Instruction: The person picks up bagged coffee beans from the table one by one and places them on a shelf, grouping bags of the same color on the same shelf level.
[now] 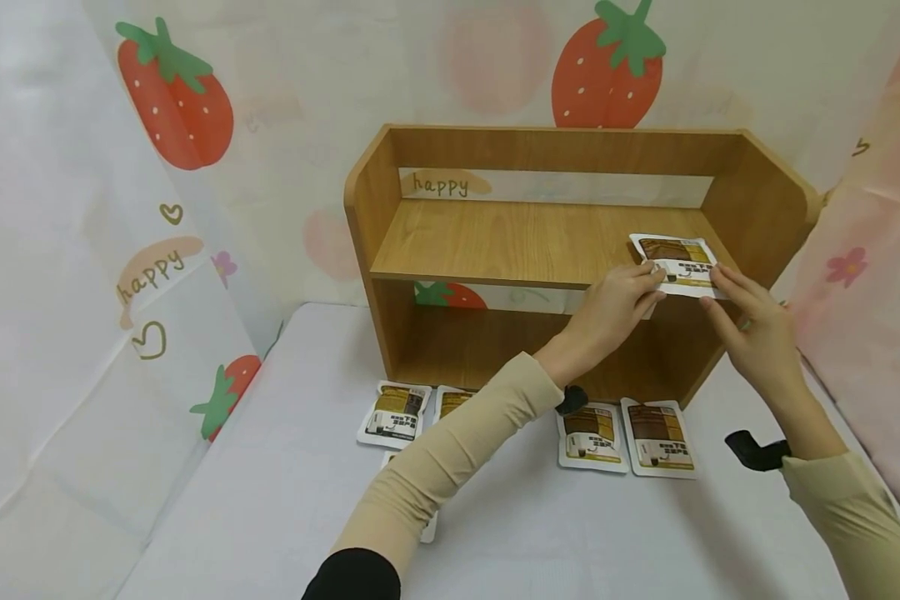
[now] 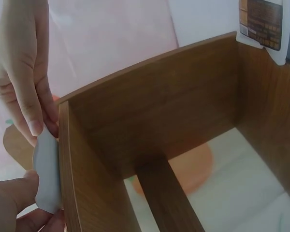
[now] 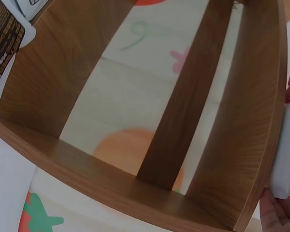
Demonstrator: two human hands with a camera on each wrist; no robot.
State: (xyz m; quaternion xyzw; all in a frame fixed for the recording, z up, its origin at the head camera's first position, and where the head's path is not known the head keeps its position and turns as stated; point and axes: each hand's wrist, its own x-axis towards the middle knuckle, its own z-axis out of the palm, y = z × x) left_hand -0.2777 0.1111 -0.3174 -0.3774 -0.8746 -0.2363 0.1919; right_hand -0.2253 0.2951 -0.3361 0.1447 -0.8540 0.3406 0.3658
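Held one packet (image 1: 686, 268) by both sides at the right front of the shelf (image 1: 761, 200), over its upper board (image 1: 495, 242). Pinched the left edge between the fingers of the left hand (image 1: 607, 315) and grasped the right edge with the fingers and thumb of the right hand (image 1: 765, 337), without releasing either side. Could not tell about full contact with the board. Judged the work as being at an early stage: counted only this packet up at the shelf, and not yet let go. Found on the table (image 1: 270, 500), in front of the shelf, three or more packets (image 1: 396, 412) before its left half, partly behind the left sleeve (image 1: 457, 450), and two packets (image 1: 658, 437) side by side before its right end.
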